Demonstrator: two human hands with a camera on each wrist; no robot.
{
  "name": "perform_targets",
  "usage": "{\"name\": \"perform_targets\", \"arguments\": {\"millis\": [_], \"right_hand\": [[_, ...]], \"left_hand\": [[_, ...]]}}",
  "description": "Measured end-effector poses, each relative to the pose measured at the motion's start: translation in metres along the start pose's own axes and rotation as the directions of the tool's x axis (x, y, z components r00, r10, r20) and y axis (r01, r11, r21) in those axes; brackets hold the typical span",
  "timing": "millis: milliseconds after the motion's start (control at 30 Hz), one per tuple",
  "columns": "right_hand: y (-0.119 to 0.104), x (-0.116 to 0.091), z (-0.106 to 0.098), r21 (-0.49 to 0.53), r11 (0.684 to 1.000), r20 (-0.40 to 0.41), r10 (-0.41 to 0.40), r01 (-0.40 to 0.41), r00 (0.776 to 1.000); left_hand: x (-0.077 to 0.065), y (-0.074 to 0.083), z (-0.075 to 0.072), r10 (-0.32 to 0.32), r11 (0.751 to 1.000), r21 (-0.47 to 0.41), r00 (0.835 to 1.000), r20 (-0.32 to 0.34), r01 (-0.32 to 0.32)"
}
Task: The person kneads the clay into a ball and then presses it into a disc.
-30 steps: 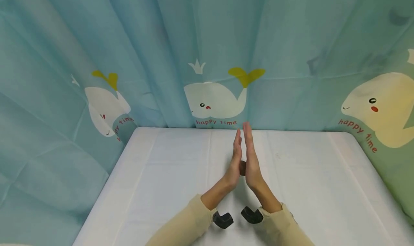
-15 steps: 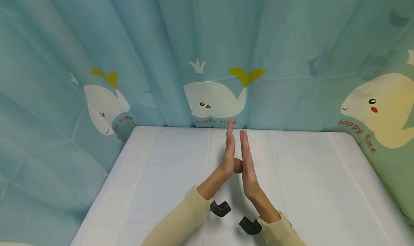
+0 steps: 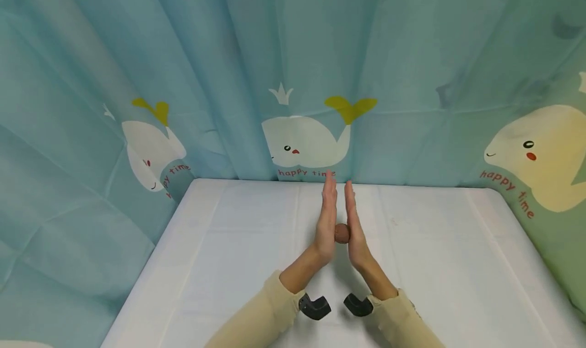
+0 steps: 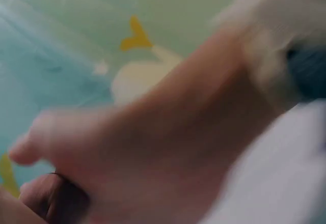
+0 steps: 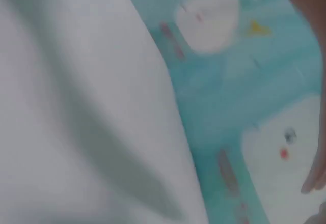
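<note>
A small brown ball (image 3: 342, 233) with a smooth-looking surface is between the two palms. On its left side my left hand (image 3: 326, 226) presses with straight fingers pointing away and up. My right hand (image 3: 356, 231) mirrors it from the right, fingers straight too, its fingertips slightly lower than the left ones. In the left wrist view the left hand (image 4: 132, 158) is blurred by motion, and the dark ball (image 4: 70, 201) shows by the palm at the bottom left. The right wrist view catches only some fingers (image 5: 320, 168) along its right edge; the ball is not seen there.
Under the hands lies a white-covered table (image 3: 247, 246). A blue-green curtain (image 3: 403, 58) printed with white whales hangs behind it and along both sides. Black curved wrist mounts (image 3: 315, 307) stick out from both beige sleeves, low over the table.
The palms have slid past each other along the ball: the left hand went forward, the right hand back, then both slightly returned. More of the ball shows between them now.
</note>
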State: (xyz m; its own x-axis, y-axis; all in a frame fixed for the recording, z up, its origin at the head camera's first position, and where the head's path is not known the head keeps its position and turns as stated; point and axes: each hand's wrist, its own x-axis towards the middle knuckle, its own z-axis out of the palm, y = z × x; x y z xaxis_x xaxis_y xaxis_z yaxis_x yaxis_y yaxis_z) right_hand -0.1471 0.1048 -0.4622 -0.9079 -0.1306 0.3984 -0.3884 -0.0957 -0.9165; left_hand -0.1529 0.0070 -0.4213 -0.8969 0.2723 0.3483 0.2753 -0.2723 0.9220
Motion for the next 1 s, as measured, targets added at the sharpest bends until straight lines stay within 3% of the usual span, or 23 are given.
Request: {"name": "perform_targets", "arguments": {"millis": [100,233,333,433,600,733,833,1000], "right_hand": [[-0.008,-0.012,0.013,0.046,0.998,0.036,-0.037,0.035,0.999],[-0.023,-0.006,0.012,0.088,0.994,-0.006,-0.072,0.072,0.997],[-0.021,0.008,-0.003,0.121,0.992,-0.088,-0.023,0.034,0.996],[-0.009,0.016,-0.016,0.125,0.992,-0.142,0.025,-0.007,0.990],[0.013,0.003,-0.011,0.092,0.993,-0.077,0.082,-0.074,0.994],[0.003,-0.010,0.004,0.117,0.993,-0.038,0.009,-0.005,0.999],[-0.014,-0.011,0.007,0.080,0.995,-0.031,-0.054,0.056,0.998],[-0.017,0.008,-0.012,0.064,0.997,-0.117,-0.028,0.036,0.993]], "left_hand": [[0.010,-0.007,-0.008,0.034,0.995,0.098,0.999,-0.027,-0.031],[0.009,-0.021,-0.008,-0.003,0.980,0.196,0.999,0.041,-0.005],[-0.002,-0.021,0.000,-0.051,0.984,0.173,0.991,0.124,0.029],[-0.010,-0.014,0.008,-0.056,0.990,0.136,0.983,0.174,0.032],[-0.003,-0.001,0.009,-0.009,0.995,0.101,0.989,0.150,-0.006],[0.008,-0.012,0.002,-0.040,0.984,0.179,0.995,0.095,0.023],[0.009,-0.025,-0.002,-0.068,0.972,0.231,0.996,0.064,0.052],[-0.006,-0.031,0.005,-0.098,0.977,0.202,0.984,0.149,0.066]]}}
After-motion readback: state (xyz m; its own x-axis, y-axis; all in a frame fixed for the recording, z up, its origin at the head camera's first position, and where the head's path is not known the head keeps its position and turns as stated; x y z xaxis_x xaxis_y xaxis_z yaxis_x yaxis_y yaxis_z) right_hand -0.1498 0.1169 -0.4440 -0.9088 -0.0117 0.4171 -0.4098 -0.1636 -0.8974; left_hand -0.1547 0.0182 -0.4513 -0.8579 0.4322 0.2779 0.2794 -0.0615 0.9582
